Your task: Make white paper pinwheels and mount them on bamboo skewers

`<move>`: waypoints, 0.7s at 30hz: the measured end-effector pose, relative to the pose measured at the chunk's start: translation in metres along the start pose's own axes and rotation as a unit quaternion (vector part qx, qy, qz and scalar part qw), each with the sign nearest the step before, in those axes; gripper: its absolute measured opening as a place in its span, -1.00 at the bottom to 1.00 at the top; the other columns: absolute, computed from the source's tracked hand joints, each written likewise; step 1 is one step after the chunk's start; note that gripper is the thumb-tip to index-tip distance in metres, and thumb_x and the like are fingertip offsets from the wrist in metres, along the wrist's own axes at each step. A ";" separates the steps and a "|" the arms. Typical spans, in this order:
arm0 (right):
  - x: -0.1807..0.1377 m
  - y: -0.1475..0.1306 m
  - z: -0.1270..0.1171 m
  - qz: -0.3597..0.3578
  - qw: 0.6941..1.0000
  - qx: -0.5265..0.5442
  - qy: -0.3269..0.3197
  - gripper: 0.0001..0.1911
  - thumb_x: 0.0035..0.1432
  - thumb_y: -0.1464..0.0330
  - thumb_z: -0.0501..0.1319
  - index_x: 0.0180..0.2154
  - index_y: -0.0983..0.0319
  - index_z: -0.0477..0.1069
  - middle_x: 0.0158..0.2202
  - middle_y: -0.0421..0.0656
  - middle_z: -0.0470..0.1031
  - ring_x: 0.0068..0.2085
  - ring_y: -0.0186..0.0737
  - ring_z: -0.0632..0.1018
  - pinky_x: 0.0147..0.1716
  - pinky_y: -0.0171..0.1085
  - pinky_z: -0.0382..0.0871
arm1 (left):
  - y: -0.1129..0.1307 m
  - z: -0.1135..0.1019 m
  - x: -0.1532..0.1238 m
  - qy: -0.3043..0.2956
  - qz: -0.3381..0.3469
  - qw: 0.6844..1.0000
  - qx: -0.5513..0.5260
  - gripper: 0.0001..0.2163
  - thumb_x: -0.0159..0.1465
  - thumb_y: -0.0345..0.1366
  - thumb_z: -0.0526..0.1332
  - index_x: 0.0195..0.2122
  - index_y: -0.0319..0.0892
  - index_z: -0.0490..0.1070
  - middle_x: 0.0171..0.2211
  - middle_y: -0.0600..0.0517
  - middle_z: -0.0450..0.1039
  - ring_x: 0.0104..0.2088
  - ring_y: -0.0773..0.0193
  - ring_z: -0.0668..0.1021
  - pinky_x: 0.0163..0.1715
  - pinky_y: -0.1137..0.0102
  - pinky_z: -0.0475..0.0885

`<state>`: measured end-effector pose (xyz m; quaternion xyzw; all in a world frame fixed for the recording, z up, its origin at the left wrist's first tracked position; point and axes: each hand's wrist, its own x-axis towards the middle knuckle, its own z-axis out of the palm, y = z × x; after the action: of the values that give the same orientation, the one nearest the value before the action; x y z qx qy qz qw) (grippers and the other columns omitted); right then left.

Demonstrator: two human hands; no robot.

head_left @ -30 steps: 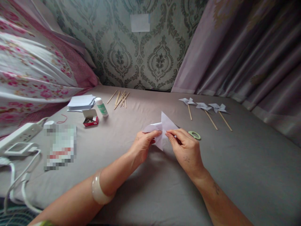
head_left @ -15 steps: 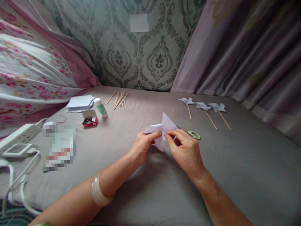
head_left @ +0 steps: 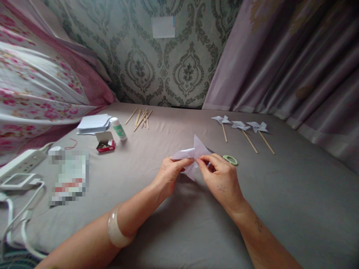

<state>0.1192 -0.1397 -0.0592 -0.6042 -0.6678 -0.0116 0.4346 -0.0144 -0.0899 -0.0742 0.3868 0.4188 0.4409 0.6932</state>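
A pale folded paper shape with pointed flaps is held just above the grey bedsheet, in the middle of the view. My left hand pinches its left side between thumb and fingers. My right hand pinches it from the right, fingertips meeting the left hand's at the paper's centre. The lower flap pokes down between my hands. A pale bangle sits on my left forearm.
Green-handled scissors lie just behind my right hand. Three finished paper pinwheels on sticks lie at the back right. Loose wooden sticks, a glue stick, a paper stack, a small red box and a power strip are at left.
My fingertips have drawn closer together at the paper's centre, pressing its flaps in. The view has shifted slightly; nothing else has moved.
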 end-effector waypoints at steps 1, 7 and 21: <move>0.000 0.000 0.000 0.002 1.000 -0.002 0.000 -0.89 0.19 0.41 0.22 -0.36 0.26 0.51 -0.40 -0.16 0.53 -0.45 -0.28 0.46 -0.39 -0.30 0.29 | 0.000 0.000 0.000 -0.001 0.001 1.000 0.001 -0.78 -0.07 -0.31 0.39 -0.36 -0.24 0.59 -0.43 0.00 0.54 -0.39 0.29 0.46 -0.31 0.36 0.27; 0.000 0.001 0.000 0.002 1.000 0.000 -0.011 -0.89 0.19 0.43 0.22 -0.35 0.27 0.51 -0.39 -0.14 0.53 -0.42 -0.26 0.49 -0.38 -0.30 0.31 | -0.004 -0.001 0.001 -0.008 0.002 1.000 0.002 -0.77 -0.06 -0.28 0.40 -0.35 -0.21 0.60 -0.42 0.01 0.55 -0.38 0.28 0.47 -0.30 0.36 0.25; -0.001 -0.001 0.001 -0.009 1.000 -0.002 -0.014 -0.90 0.20 0.43 0.21 -0.35 0.26 0.51 -0.39 -0.15 0.53 -0.41 -0.27 0.51 -0.37 -0.31 0.30 | -0.003 0.000 -0.001 -0.018 0.001 1.000 -0.011 -0.79 -0.05 -0.30 0.39 -0.36 -0.22 0.59 -0.40 -0.02 0.56 -0.37 0.26 0.51 -0.27 0.36 0.31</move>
<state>0.1175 -0.1403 -0.0601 -0.5990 -0.6797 -0.0086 0.4232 -0.0142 -0.0918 -0.0765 0.3876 0.4013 0.4390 0.7042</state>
